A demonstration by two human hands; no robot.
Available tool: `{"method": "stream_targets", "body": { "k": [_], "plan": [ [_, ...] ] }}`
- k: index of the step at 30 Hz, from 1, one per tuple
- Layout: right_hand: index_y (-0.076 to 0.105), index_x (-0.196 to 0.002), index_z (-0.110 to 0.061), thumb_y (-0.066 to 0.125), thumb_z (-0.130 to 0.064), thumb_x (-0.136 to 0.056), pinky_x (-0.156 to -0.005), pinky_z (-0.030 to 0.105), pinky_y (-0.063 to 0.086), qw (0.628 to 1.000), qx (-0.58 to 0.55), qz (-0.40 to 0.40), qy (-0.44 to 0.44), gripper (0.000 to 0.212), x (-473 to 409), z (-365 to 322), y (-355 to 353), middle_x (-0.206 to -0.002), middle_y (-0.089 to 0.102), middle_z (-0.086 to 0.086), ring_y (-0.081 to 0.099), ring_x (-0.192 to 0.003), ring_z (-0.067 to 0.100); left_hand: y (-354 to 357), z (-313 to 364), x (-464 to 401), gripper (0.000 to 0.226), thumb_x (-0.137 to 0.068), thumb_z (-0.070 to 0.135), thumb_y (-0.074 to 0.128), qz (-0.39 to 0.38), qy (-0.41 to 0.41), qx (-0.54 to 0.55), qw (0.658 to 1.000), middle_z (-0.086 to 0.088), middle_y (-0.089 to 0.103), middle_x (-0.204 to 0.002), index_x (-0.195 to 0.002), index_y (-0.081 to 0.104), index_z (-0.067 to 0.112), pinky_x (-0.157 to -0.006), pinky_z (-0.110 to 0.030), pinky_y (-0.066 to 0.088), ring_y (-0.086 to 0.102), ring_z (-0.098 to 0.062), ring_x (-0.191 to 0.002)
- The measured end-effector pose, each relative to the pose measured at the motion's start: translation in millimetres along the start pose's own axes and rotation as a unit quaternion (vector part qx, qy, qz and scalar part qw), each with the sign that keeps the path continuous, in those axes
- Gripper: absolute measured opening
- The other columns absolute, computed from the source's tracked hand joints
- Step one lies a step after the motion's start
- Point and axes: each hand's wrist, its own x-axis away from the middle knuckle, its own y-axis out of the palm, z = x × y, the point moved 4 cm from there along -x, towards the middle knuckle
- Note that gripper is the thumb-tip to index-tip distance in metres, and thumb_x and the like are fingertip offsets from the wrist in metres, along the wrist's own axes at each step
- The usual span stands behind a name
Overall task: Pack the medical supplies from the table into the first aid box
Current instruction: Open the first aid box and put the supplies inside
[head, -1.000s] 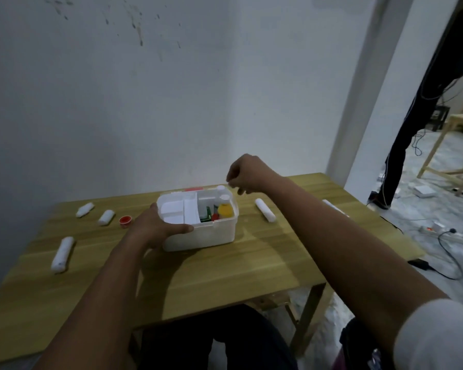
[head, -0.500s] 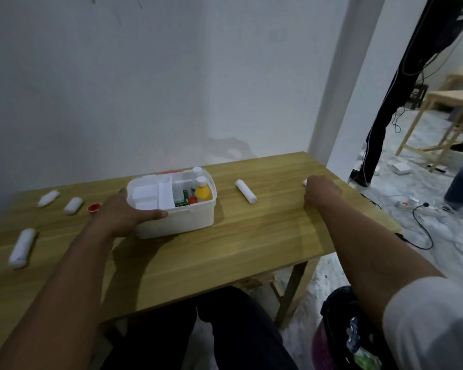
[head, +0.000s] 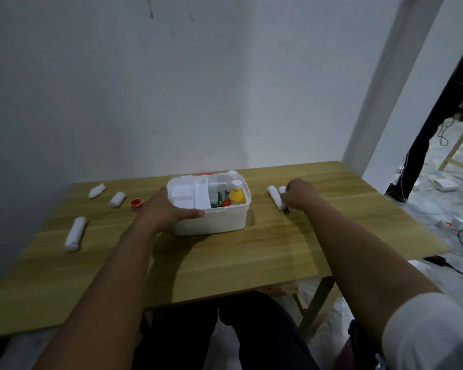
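A white first aid box sits open-topped at the middle of the frame on a wooden desk. The left hand grips its left end, thumb along the near rim and the other fingers hidden behind the far side, so their spread cannot be told. Inside, the left part of the box holds a white tray insert; the right part holds a yellow bottle with a white cap, a second white-capped bottle behind it, a green packet and a small red-orange item.

Right of the box, well apart from it, the right hand rests knuckles-up on the desk, its fingers curled down around a white bandage roll whose far end pokes out past the knuckles. Just beside it on the left lies another white roll, nearly touching the hand.

At the left of the frame, three more white rolls lie on the desk: a long one nearest the lower left, a short one further back, and a tapered one nearest the wall. A small red cap sits between the short roll and the left hand.
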Motion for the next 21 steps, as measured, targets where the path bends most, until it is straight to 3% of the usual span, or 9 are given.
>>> {"method": "stream_targets", "body": {
  "k": [3,5,7,10,12,15,18,21],
  "plan": [
    [0.065,-0.071,-0.016,0.053,-0.057,-0.079,-0.063,0.031,0.046,1.000,0.008,0.003,-0.002,0.043,-0.8,-11.4,18.5,-0.073,0.069,0.001,0.062,-0.069,0.020,0.7,-1.6,-1.0,0.103,-0.058,0.051,0.095,-0.002,0.003,0.001,1.000,0.001,0.057,-0.144,-0.147,0.046,0.032,-0.091,-0.053,0.056,0.053,-0.026,-0.125],
    [0.063,-0.070,-0.016,0.052,-0.053,-0.076,-0.055,0.028,0.042,0.999,0.030,0.018,-0.014,0.038,0.7,-16.8,24.5,-0.070,0.066,0.000,0.060,-0.064,0.019,1.5,-2.8,-2.9,0.102,-0.059,0.049,0.095,-0.004,0.008,0.003,1.000,0.001,0.056,-0.144,-0.146,0.046,0.032,-0.089,-0.048,0.055,0.052,-0.023,-0.123],
    [0.060,-0.066,-0.016,0.048,-0.050,-0.087,-0.054,0.028,0.041,0.999,0.024,0.037,-0.027,0.042,7.4,-24.0,20.0,-0.068,0.064,0.001,0.059,-0.062,0.019,2.7,-2.5,-4.0,0.099,-0.061,0.046,0.095,-0.009,0.013,0.011,1.000,0.001,0.056,-0.144,-0.146,0.046,0.031,-0.084,-0.043,0.054,0.050,-0.019,-0.115],
    [0.060,-0.075,-0.016,0.051,-0.060,-0.089,-0.066,0.032,0.049,0.998,0.008,0.045,-0.033,0.047,12.5,-32.2,5.0,-0.077,0.064,-0.002,0.062,-0.073,0.022,2.9,-1.3,-4.9,0.096,-0.065,0.041,0.094,-0.008,0.018,0.017,1.000,0.000,0.056,-0.144,-0.146,0.046,0.029,-0.077,-0.037,0.051,0.046,-0.015,-0.109],
    [0.062,-0.083,-0.020,0.061,-0.066,-0.075,-0.082,0.039,0.054,0.998,-0.022,0.052,-0.038,0.047,12.2,-39.4,-14.6,-0.088,0.067,0.000,0.065,-0.086,0.025,2.7,-1.3,-4.7,0.096,-0.065,0.042,0.094,-0.007,0.018,0.012,1.000,0.000,0.056,-0.144,-0.146,0.045,0.029,-0.072,-0.034,0.048,0.046,-0.015,-0.108],
    [0.071,-0.115,-0.016,0.085,-0.045,-0.063,-0.091,0.042,0.056,0.988,-0.123,0.067,-0.058,0.061,13.7,-54.6,-47.8,-0.113,0.072,0.005,0.068,-0.103,0.025,1.6,-2.1,-3.6,0.102,-0.060,0.049,0.095,-0.006,0.010,0.002,1.000,-0.001,0.056,-0.144,-0.146,0.045,0.028,-0.082,-0.043,0.055,0.048,-0.018,-0.108],
    [0.062,-0.135,-0.007,0.092,-0.026,-0.067,-0.071,0.033,0.056,0.960,-0.260,0.029,-0.096,0.076,27.2,-75.4,-69.0,-0.125,0.066,0.011,0.068,-0.101,0.025,1.2,-1.6,-1.6,0.101,-0.061,0.048,0.095,-0.007,0.004,-0.001,1.000,-0.003,0.055,-0.144,-0.146,0.045,0.025,-0.085,-0.045,0.055,0.051,-0.023,-0.114],
    [0.061,-0.133,-0.009,0.086,-0.017,-0.073,-0.048,0.026,0.044,0.942,-0.312,-0.010,-0.125,0.065,47.4,-93.4,-69.7,-0.110,0.070,0.016,0.070,-0.081,0.026,3.2,-1.4,-1.2,0.098,-0.064,0.043,0.094,-0.007,0.001,0.005,1.000,-0.006,0.054,-0.145,-0.146,0.044,0.023,-0.078,-0.039,0.052,0.051,-0.028,-0.124]
  ]
}}
